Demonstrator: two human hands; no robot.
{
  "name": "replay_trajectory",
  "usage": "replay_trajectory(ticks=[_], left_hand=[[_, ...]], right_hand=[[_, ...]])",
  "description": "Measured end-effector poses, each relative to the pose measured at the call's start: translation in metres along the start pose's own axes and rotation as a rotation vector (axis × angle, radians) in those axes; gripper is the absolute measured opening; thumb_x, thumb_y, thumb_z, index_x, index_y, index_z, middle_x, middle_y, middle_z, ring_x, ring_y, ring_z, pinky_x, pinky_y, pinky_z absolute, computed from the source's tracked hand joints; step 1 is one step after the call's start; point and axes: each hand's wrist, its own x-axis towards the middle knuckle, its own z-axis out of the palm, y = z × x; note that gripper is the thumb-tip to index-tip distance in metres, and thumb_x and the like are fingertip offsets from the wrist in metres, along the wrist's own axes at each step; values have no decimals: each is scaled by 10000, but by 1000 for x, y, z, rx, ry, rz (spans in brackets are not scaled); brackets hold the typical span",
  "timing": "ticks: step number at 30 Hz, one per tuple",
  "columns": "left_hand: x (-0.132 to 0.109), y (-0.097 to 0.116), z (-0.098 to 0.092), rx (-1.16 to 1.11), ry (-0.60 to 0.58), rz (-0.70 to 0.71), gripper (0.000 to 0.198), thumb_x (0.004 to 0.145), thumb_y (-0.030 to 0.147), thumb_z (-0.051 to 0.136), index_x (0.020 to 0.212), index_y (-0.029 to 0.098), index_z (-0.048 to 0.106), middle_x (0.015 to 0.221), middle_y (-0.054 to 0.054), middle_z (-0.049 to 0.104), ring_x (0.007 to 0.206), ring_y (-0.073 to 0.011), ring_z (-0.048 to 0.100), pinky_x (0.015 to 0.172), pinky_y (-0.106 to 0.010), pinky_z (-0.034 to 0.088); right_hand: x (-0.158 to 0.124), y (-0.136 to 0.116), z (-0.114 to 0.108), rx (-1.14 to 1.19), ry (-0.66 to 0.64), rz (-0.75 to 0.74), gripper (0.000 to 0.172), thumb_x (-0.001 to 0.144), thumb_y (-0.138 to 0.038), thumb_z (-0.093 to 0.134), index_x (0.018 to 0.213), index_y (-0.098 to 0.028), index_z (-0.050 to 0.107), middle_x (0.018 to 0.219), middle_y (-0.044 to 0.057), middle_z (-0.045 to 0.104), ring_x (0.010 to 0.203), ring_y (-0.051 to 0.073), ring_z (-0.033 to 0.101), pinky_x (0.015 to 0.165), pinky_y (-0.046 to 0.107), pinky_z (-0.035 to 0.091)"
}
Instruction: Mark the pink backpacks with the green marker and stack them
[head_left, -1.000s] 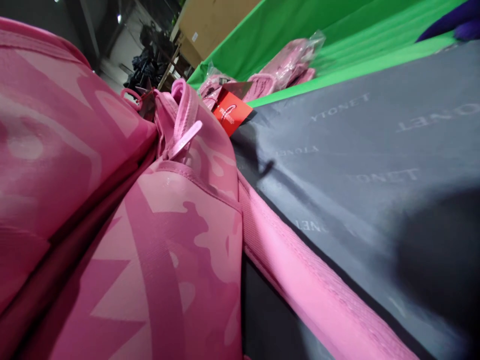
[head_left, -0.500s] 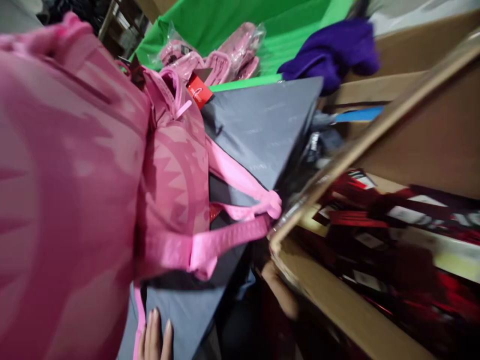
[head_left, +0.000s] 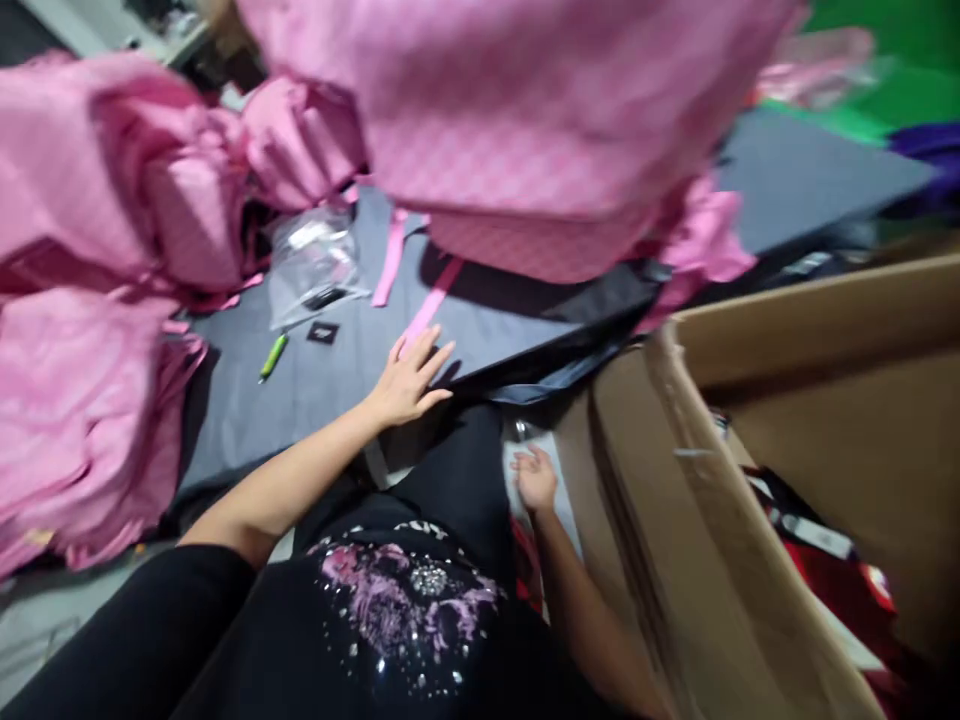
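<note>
My left hand point(head_left: 412, 378) rests on the near edge of the grey-covered table point(head_left: 300, 410), fingers spread, touching the end of a pink strap point(head_left: 441, 290). That strap leads up under a large pink backpack point(head_left: 570, 120) on the table just ahead. Low beside the cardboard, my right hand point(head_left: 535, 480) hangs with loosely bent fingers and nothing visible in it. Left of my left hand lie a clear plastic bag point(head_left: 319, 265) with something dark inside, a small black tag point(head_left: 322, 332) and a slim green tool point(head_left: 274, 357), too blurred to name.
More pink bags point(head_left: 82, 410) are heaped along the left side. An open cardboard box point(head_left: 810, 310) with red and dark packaged goods stands close on my right. Behind are a green bin point(head_left: 915, 50) and a purple cloth point(head_left: 926, 150).
The view has swung left and down, bringing both forearms and the left heap into sight. The large backpack now appears farther right and higher. My left hand remains on the table.
</note>
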Motion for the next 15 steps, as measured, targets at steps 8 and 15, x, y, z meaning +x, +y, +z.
replay_trajectory(ticks=[8, 15], left_hand=[[-224, -94, -60, 74, 497, -730, 527, 964, 437, 455, 1402, 150, 514, 1532, -167, 450, 1432, -258, 401, 1180, -424, 304], [-383, -154, -104, 272, 754, -1185, 542, 908, 440, 554, 1390, 193, 526, 1526, -139, 428, 1426, -320, 369, 1182, -498, 295]], right_hand=[[-30, -125, 20, -42, -29, -361, 431, 895, -425, 495, 1209, -148, 597, 852, 58, 702, 694, 173, 661, 743, 328, 534], [7, -283, 97, -750, -215, -1114, 391, 930, -258, 422, 1214, -109, 646, 1106, 173, 698, 925, 264, 669, 780, 375, 523]])
